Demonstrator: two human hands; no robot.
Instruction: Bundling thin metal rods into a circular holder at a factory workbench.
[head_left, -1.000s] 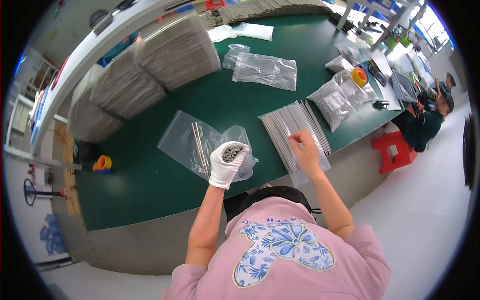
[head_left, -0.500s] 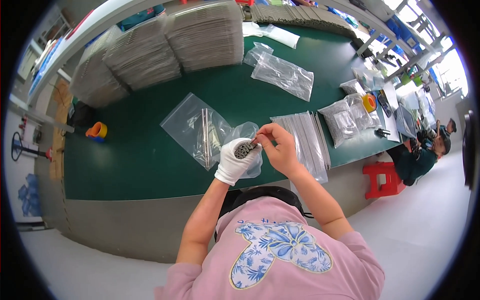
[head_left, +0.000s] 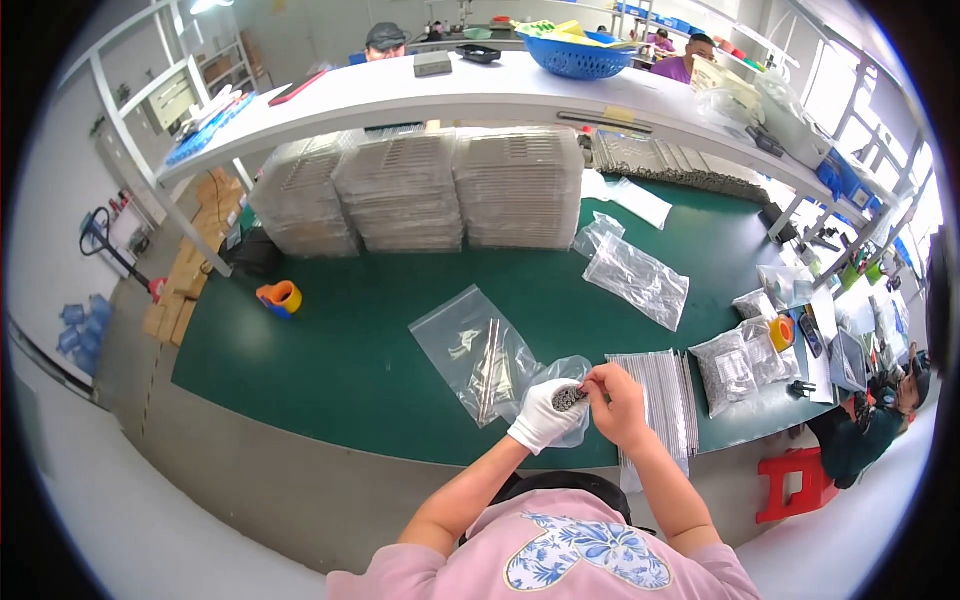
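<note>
My left hand (head_left: 540, 422), in a white glove, is wrapped round a bundle of thin metal tubes (head_left: 569, 398), their round ends facing up. Clear plastic film (head_left: 572, 436) surrounds the bundle. My bare right hand (head_left: 620, 408) has thumb and fingertips pinched at the bundle's right edge; what they grip is too small to make out. Left of my hands lies a flat clear bag (head_left: 452, 328) with a few long shiny tubes (head_left: 489, 375) on or in it. Just right of my right hand is a row of long thin tubes (head_left: 655, 400) on plastic.
Tall plastic-wrapped stacks (head_left: 400, 200) stand along the back of the green table (head_left: 330, 370), beneath a white shelf (head_left: 420, 95). Tape rolls (head_left: 283, 297), empty clear bags (head_left: 640, 283) and filled bags (head_left: 722, 370) lie about. A person sits at right near a red stool (head_left: 795, 485).
The view has tilted up and shifted left, bringing the shelf into sight. My left hand still holds the bundle, and my right fingers stay pinched at its edge.
</note>
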